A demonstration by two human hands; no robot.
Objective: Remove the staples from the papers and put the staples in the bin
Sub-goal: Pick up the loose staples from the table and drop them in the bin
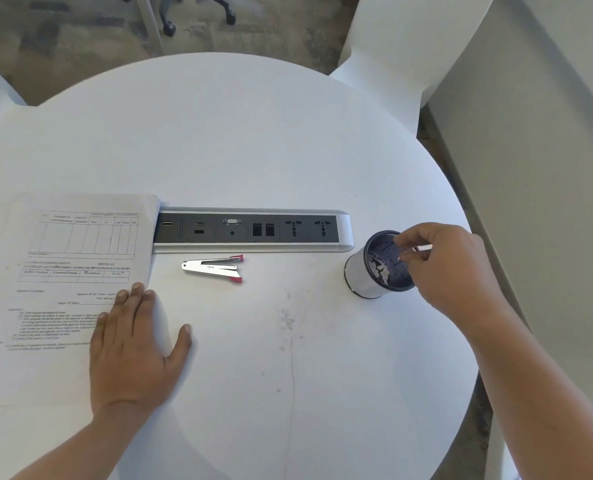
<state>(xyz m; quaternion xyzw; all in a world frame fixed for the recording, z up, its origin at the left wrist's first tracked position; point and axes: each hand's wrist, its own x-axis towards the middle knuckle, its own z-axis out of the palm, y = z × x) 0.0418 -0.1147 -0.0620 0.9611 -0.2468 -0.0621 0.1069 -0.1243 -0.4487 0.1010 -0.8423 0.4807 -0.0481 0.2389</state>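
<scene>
Printed papers lie flat at left; mesh bin stands at right.

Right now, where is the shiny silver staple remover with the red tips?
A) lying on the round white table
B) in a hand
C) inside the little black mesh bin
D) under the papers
A: the silver staple remover with red tips lies by itself on the round white table, just in front of the black socket strip.

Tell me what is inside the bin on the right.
Inside the bin, small pale bits lie against its dark mesh wall. The right hand hovers over the mouth and covers part of the inside; whether it holds anything is too small to tell.
</scene>
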